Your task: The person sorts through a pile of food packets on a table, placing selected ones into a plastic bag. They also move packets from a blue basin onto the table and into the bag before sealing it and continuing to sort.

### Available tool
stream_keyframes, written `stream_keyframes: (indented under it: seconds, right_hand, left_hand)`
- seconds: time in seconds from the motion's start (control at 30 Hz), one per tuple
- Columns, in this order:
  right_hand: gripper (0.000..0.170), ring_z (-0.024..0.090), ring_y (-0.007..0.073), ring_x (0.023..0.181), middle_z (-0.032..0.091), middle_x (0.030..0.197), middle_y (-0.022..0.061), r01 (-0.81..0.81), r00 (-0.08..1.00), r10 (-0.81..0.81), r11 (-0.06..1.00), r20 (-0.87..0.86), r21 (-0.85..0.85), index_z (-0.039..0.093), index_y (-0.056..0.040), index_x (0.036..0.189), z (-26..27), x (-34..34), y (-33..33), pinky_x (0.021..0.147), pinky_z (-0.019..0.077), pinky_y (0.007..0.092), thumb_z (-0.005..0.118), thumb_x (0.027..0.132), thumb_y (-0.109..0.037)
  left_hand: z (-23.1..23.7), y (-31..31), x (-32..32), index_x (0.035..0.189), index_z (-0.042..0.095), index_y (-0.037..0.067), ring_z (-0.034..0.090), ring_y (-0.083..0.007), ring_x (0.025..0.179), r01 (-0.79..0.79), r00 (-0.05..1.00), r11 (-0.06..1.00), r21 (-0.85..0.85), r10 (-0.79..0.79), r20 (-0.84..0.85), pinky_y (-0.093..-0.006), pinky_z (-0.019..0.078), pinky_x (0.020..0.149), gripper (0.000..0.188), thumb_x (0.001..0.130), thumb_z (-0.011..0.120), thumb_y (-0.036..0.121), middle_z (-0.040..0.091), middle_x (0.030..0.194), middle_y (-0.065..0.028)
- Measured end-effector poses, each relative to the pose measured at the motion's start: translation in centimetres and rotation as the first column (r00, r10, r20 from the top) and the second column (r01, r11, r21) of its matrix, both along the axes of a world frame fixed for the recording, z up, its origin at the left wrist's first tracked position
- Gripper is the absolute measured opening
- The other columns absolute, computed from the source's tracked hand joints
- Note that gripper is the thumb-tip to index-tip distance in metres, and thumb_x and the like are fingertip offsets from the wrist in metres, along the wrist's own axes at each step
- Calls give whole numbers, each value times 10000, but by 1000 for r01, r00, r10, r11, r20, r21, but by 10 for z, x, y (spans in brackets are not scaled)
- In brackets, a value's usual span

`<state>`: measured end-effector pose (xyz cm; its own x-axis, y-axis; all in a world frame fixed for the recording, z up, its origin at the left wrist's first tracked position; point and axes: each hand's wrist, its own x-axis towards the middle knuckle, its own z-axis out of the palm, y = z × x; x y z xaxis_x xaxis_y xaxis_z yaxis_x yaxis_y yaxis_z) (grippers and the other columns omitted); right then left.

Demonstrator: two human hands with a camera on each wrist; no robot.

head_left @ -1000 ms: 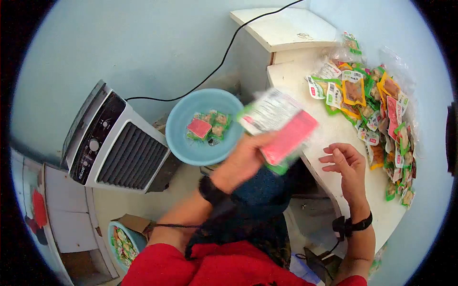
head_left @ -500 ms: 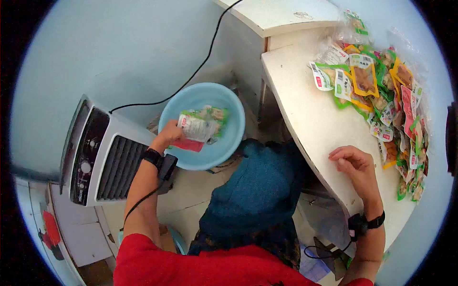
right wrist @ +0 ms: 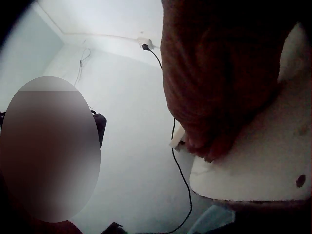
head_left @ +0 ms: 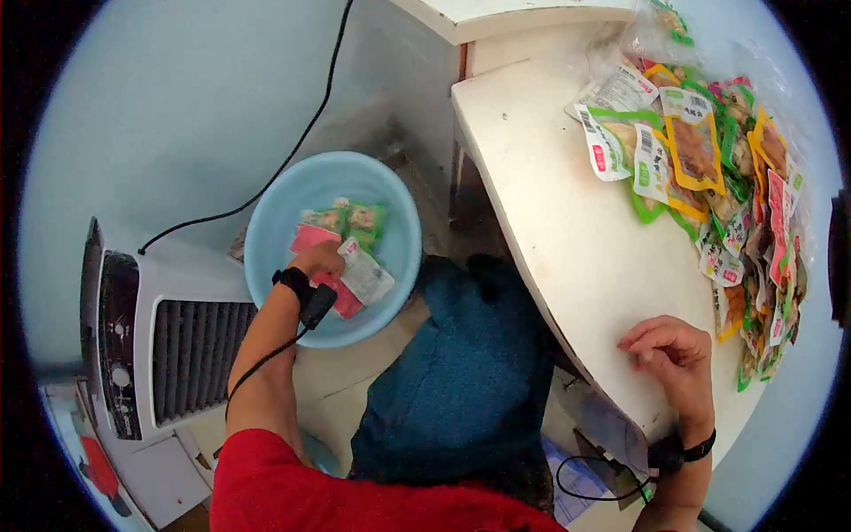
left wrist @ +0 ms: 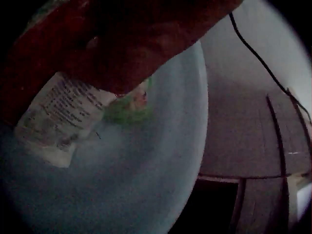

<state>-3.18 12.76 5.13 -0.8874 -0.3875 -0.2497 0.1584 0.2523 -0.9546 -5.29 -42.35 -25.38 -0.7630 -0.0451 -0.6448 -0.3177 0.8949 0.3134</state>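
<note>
Inside the blue basin (head_left: 355, 177) my left hand (head_left: 317, 259) grips food packets low over the basin's floor. One shows a white printed label (head_left: 367, 275); a pink packet (head_left: 344, 298) pokes out on the near side. The left wrist view has the printed label (left wrist: 63, 114) right below the hand, fingers mostly in shadow. Green packets with pale food (head_left: 365, 217) and another pink packet (head_left: 312, 236) lie beside it. My right hand (head_left: 669, 355) hovers at the white table (head_left: 550, 204), fingers loosely bent and holding nothing.
A heap of green, yellow and pink packets (head_left: 696, 146) lies along the table's wall side with clear plastic. To the left of the basin stands an air cooler (head_left: 199, 355). A black cord (head_left: 306, 133) runs down the wall behind the basin.
My left hand has carried the packets from near the table's edge down and left into the basin. My right hand has sunk slightly, its fingers curling a little more. The view has shifted.
</note>
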Motion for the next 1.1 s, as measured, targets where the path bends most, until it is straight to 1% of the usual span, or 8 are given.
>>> stream_keyframes:
  seconds: [0.07,0.23,0.3,0.5,0.63,0.8,0.93,1.1]
  right_hand:
    - [68,640,159,848,684,994,134,-29,999,29,1000,-24,-3,708,-2,902,-1,-2,1,697,525,251,655,863,-17]
    - [128,643,159,890,686,1019,110,-110,992,112,993,-56,31,703,4,955,-1,-3,8,738,532,258,621,867,47]
    - [144,637,158,917,681,1039,106,-118,992,118,993,-38,-6,698,0,979,2,-4,9,766,527,257,616,871,50]
    - [149,619,117,933,678,1049,60,-154,988,152,986,-25,-60,683,-17,1036,-2,-4,8,802,519,268,604,911,6]
    - [142,614,99,885,680,1007,41,-227,966,223,974,-128,-14,680,-22,1046,-8,-7,12,766,516,240,605,938,-73]
    - [165,613,87,869,679,982,37,-223,973,209,959,-94,-177,672,-7,1061,-20,-7,13,753,527,239,604,949,-107]
    - [179,625,92,853,680,955,50,-235,972,222,944,-81,-232,668,2,1067,-18,-8,15,729,545,250,610,945,-115]
    - [179,661,112,845,695,968,63,-100,960,24,960,-279,-262,670,0,1083,33,-10,39,705,557,256,609,943,-93]
  left_hand:
    - [3,11,9,953,646,-41,662,-400,910,-42,987,997,66,52,-151,-445,518,735,451,526,710,90,656,935,-273]
    - [16,54,33,1100,524,41,609,-408,957,-78,893,929,-363,-97,-439,-498,501,767,443,688,682,5,621,1010,-209]
    - [9,57,42,1137,494,62,600,-419,927,-90,739,925,-369,-187,-647,-500,494,750,510,673,699,11,614,1018,-187]
    - [-19,38,45,1041,522,24,582,-421,941,-94,742,995,-39,44,-669,-520,468,757,406,683,713,15,600,961,-202]
    - [-25,21,43,1147,556,-1,593,-419,983,32,694,995,-90,-87,-715,-495,481,808,497,693,751,55,625,1059,-213]
    - [22,18,51,1189,577,-8,657,-298,958,-117,829,973,200,207,-520,-399,531,784,464,779,755,119,660,1074,-172]
    - [155,108,72,1170,610,-14,677,-208,884,-444,711,537,718,698,-83,-307,548,730,353,896,684,196,676,1020,-127]
    - [232,189,72,1171,600,-12,677,-222,923,-219,725,318,922,686,-64,-308,562,782,320,980,575,244,668,1049,-136]
